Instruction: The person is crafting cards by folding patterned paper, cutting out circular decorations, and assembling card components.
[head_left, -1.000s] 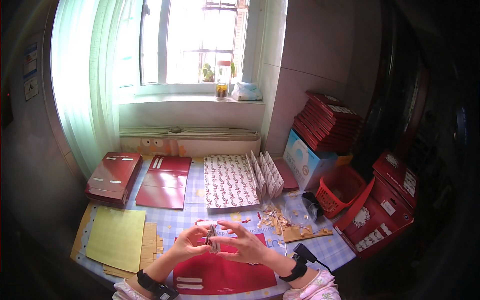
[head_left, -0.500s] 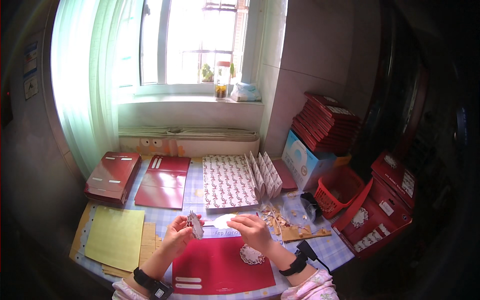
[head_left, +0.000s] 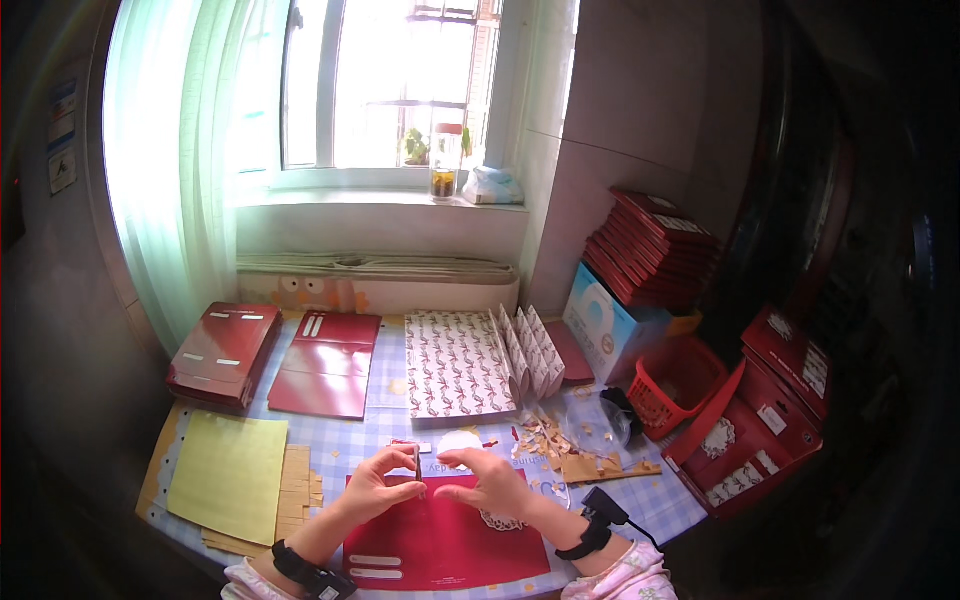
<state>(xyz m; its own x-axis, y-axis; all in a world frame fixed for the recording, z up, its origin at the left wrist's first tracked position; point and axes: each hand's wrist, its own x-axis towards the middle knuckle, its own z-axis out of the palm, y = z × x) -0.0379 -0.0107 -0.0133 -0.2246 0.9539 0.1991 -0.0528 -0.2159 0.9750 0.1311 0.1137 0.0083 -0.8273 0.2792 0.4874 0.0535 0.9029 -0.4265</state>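
Observation:
My left hand [head_left: 385, 485] is closed on a small stack of lace-edged paper cutouts [head_left: 418, 462], now seen edge-on between thumb and fingers. My right hand [head_left: 492, 487] faces it a short way to the right, thumb and bent fingers apart with nothing visible between them. Under both hands lies a flat red card folder [head_left: 440, 550] with two white label strips at its lower left. A round lace-edged cutout [head_left: 505, 522] rests on the folder's right part, partly covered by my right hand. Just beyond my right fingers is a white paper piece [head_left: 460, 440].
At the left are a yellow sheet [head_left: 230, 478] and a stack of red folders [head_left: 225, 355]. Patterned accordion dividers [head_left: 462, 365] stand behind. Brown paper scraps [head_left: 550, 440], a red basket [head_left: 680, 385], a blue box [head_left: 610, 320] and an opened red folder [head_left: 750, 440] are at the right.
My left hand has moved slightly right and turned the stack edge-on. The right hand has left the white paper piece and come back toward me, its fingers now apart.

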